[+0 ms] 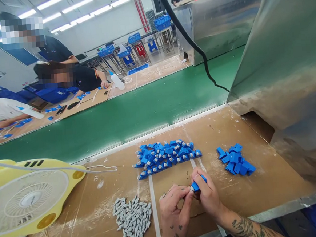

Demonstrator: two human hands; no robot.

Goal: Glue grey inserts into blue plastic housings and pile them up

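Observation:
Between the thumb and fingers of my right hand (pixel 208 195) is a small blue plastic part (pixel 198 184). My left hand (pixel 175 212) meets it from the left, thumb and forefinger pinched on a small grey piece (pixel 192 189) at the blue part's end. Beyond my hands lie rows and a heap of blue parts with pale tips (pixel 165 156). A smaller pile of blue parts without visible pale tips (pixel 235 160) is to the right. Left of my left hand spreads a pile of small grey pieces (pixel 133 219).
A yellow fan (pixel 30 198) lies at the left of the brown worktop (pixel 91 207). Past it runs a green conveyor belt (pixel 135 113). A metal housing (pixel 289 86) stands at the right, and a black cable (pixel 196 46) hangs down. Several people sit or stand across the belt.

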